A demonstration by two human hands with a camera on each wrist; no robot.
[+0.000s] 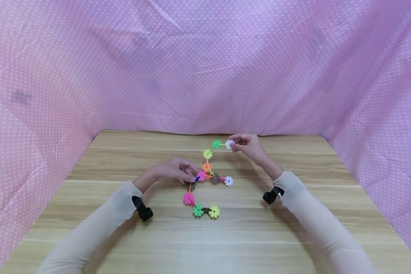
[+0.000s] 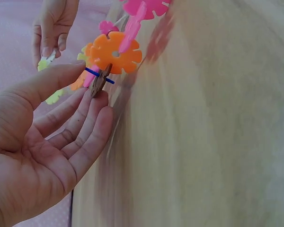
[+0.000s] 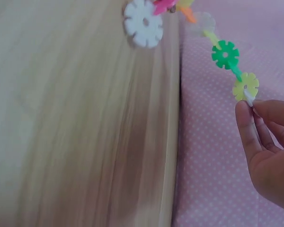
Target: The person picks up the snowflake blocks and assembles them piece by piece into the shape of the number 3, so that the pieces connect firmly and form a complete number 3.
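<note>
A chain of notched plastic snowflake discs in many colours runs between the hands. My right hand (image 1: pixel 249 147) pinches a white disc (image 1: pixel 229 144) at the far end, beside a green disc (image 1: pixel 217 144). At the middle of the chain, my left hand (image 1: pixel 179 170) holds a brown disc (image 2: pixel 102 81) and a blue disc (image 2: pixel 91 72) seen edge-on, between thumb and fingertips. An orange disc (image 2: pixel 114 52) joins onto the brown one. From there the chain bends toward the front through a pink disc (image 1: pixel 188 198) and a green disc (image 1: pixel 198 210) to a yellow disc (image 1: pixel 214 212).
A short branch ends in another white disc (image 1: pixel 228 181), right of the left hand. The wooden table (image 1: pixel 123 243) lies under everything. Pink dotted cloth (image 1: pixel 205 68) hangs behind and along both sides. Each wrist wears a black camera strap.
</note>
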